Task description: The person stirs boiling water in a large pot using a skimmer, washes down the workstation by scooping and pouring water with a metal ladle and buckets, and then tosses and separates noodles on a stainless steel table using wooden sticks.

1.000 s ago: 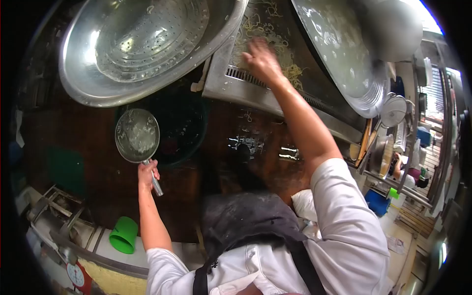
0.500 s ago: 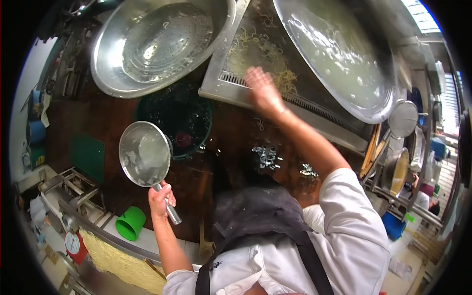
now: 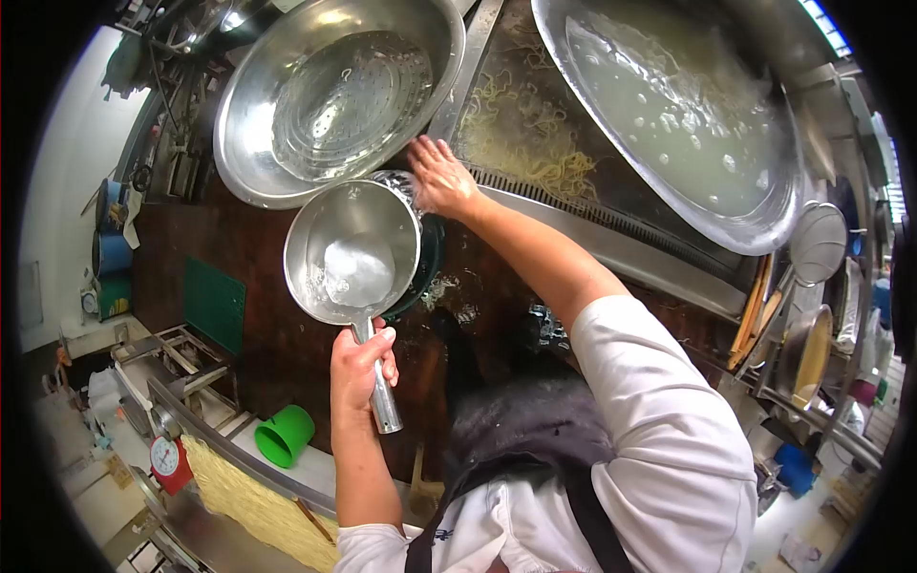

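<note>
My left hand [image 3: 363,368] is wrapped round the handle of a metal saucepan [image 3: 353,253], its bowl facing up over the floor. A bright patch shows at the bottom of the bowl. My right hand [image 3: 441,180] has its fingers stretched out beside the saucepan's far rim, with splashing water [image 3: 396,186] between them. Just beyond is a large metal basin [image 3: 250,158] with water over a perforated inner surface. Loose noodles [image 3: 535,162] lie on the steel worktop [image 3: 621,234] to the right of that hand. A dark green tub [image 3: 432,263] is mostly hidden beneath the saucepan.
A second big basin [image 3: 764,234] of cloudy, bubbly water stands on the worktop at right. Strainers [image 3: 817,244] hang beyond it. Lower left are a green bucket [image 3: 285,436], a red scale [image 3: 167,458] and a yellowish sheet [image 3: 248,497]. Water glistens on the brown floor [image 3: 277,315].
My left hand has brought the saucepan up and right, close to the basin. My right hand has swung left from over the worktop to the saucepan's rim, where water now splashes.
</note>
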A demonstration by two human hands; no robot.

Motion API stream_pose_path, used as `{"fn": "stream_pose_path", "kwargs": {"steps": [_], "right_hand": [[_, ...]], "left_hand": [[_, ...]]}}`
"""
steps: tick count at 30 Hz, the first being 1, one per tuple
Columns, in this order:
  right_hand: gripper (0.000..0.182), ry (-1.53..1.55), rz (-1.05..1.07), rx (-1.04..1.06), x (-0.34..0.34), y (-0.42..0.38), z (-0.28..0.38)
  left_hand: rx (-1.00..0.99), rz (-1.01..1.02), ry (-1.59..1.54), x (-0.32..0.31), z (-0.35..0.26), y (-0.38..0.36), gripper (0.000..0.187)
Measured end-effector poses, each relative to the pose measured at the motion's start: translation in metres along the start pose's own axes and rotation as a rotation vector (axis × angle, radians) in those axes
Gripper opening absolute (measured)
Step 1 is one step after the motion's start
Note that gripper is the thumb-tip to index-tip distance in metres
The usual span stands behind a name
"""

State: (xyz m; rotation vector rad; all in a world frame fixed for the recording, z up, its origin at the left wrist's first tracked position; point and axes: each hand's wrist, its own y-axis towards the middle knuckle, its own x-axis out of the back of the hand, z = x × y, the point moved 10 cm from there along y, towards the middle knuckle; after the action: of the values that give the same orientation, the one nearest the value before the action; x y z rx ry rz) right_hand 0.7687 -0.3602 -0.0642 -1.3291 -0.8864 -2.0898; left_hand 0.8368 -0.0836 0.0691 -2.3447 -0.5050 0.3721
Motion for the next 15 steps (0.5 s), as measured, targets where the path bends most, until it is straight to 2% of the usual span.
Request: {"fn": "stream_pose_path", "kwargs": {"steps": [4,8,11,12,15], "right_hand": [[0.073,-0.020,-0.150,-0.304,0.015,0.030,-0.070],[0.074,-0.115,-0.096,-0.324,0.009,0.052,-0.099],[0.075,-0.244,-0.098,-0.487,0.023,0.061,-0.132],[0.074,-0.268,0.002,-0.615,0.027,0.062,-0.140],[0.071,-0.448,-0.084,-0.523,0.025,0.077,-0.137]], "left_hand": [[-0.013,-0.019,0.071,-0.015,-0.013,0.009,0.032],[-0.030,-0.022,0.108,-0.028,-0.019,0.020,0.033],[-0.044,-0.014,0.135,-0.037,-0.029,0.027,0.034],[-0.048,-0.016,0.137,-0.039,-0.033,0.027,0.034],[-0.077,-0.035,0.166,-0.051,-0.047,0.029,0.032]]}}
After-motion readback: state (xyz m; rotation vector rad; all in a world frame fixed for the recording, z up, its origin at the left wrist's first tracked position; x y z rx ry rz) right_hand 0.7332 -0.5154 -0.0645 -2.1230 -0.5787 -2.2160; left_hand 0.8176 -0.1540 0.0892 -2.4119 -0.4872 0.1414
